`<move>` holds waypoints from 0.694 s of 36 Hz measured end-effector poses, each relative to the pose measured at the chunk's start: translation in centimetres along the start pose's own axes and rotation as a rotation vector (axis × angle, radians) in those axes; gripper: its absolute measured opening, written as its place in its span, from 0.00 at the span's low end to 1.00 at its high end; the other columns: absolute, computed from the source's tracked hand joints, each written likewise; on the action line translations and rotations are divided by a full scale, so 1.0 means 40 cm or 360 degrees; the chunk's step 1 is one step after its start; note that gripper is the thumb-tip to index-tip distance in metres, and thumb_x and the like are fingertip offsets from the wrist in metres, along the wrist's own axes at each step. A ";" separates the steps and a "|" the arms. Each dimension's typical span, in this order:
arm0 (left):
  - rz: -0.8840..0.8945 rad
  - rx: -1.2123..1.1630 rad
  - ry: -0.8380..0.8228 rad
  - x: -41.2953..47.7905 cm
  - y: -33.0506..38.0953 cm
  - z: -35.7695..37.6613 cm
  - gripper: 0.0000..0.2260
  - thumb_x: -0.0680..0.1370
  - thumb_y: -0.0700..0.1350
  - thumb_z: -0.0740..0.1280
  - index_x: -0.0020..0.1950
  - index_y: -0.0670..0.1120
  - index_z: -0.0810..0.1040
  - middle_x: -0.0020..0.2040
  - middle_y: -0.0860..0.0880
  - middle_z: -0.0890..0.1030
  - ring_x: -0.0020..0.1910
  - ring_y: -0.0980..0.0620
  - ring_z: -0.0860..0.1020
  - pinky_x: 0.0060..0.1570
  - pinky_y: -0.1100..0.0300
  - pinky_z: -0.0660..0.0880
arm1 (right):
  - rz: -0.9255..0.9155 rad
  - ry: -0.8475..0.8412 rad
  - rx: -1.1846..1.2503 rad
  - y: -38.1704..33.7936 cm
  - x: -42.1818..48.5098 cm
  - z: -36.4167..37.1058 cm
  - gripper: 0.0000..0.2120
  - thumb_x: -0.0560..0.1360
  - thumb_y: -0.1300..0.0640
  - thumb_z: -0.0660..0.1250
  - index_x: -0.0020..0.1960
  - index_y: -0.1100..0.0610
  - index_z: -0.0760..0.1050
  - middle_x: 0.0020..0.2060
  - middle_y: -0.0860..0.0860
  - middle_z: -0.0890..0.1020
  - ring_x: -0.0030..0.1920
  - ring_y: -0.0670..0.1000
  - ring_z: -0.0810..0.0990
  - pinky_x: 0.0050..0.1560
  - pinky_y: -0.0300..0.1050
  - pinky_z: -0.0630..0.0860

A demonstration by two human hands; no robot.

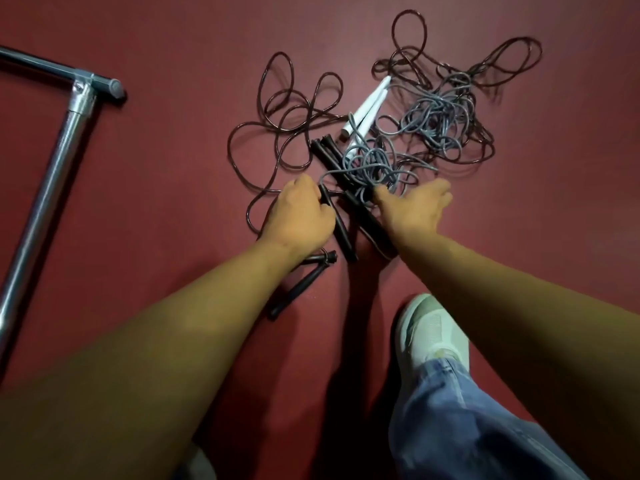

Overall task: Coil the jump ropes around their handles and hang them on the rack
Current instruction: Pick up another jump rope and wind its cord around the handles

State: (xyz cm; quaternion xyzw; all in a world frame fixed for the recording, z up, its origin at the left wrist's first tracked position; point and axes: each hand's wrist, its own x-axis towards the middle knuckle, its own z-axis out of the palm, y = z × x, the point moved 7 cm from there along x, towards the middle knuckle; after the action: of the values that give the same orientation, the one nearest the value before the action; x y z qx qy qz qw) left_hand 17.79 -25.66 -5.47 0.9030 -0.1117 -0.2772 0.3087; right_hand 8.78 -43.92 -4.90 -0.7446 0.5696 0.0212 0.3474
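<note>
Several jump ropes lie tangled on the red floor. A grey rope (433, 123) with white handles (367, 107) is heaped at the centre right. Dark ropes (277, 109) loop to the left and behind. A pair of black handles (332, 164) crosses the pile. My left hand (298, 216) is closed around one black handle (341, 230). My right hand (415, 206) reaches into the grey rope over the black handle pair, fingers hidden in the strands. Another black handle (298, 285) lies under my left wrist.
The metal rack (45, 188) lies to the left, its grey tube and silver joint over the floor. My white shoe (429, 330) and a jeans leg (467, 420) stand at the lower right. Bare red floor (173, 168) lies between rack and ropes.
</note>
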 end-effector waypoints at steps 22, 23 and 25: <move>0.0176 -0.0538 -0.0377 -0.023 0.226 -0.139 0.31 0.72 0.39 0.74 0.71 0.59 0.69 0.54 0.53 0.79 0.43 0.53 0.80 0.44 0.59 0.77 | -0.0315 -0.0792 0.0716 -0.240 -0.026 -0.174 0.12 0.74 0.72 0.63 0.45 0.56 0.75 0.36 0.55 0.80 0.34 0.53 0.82 0.40 0.53 0.81; 0.0174 -0.0544 -0.0426 -0.031 0.248 -0.153 0.29 0.71 0.38 0.75 0.68 0.58 0.71 0.54 0.51 0.80 0.45 0.50 0.82 0.45 0.56 0.79 | -0.0339 -0.0826 0.0748 -0.263 -0.040 -0.192 0.12 0.74 0.73 0.62 0.45 0.56 0.76 0.36 0.55 0.81 0.35 0.54 0.83 0.39 0.53 0.82; 0.0146 -0.0560 -0.0440 -0.046 0.287 -0.201 0.25 0.70 0.38 0.77 0.62 0.55 0.73 0.50 0.50 0.82 0.44 0.52 0.83 0.47 0.53 0.81 | -0.0374 -0.0855 0.0793 -0.305 -0.071 -0.235 0.13 0.74 0.73 0.62 0.45 0.56 0.77 0.40 0.57 0.82 0.38 0.56 0.84 0.35 0.50 0.82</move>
State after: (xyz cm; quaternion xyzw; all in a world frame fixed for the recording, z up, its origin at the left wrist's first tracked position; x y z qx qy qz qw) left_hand 20.51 -29.99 7.68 0.7827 -0.1437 -0.3991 0.4556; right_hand 14.90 -45.30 9.48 -0.6653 0.3568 0.0366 0.6547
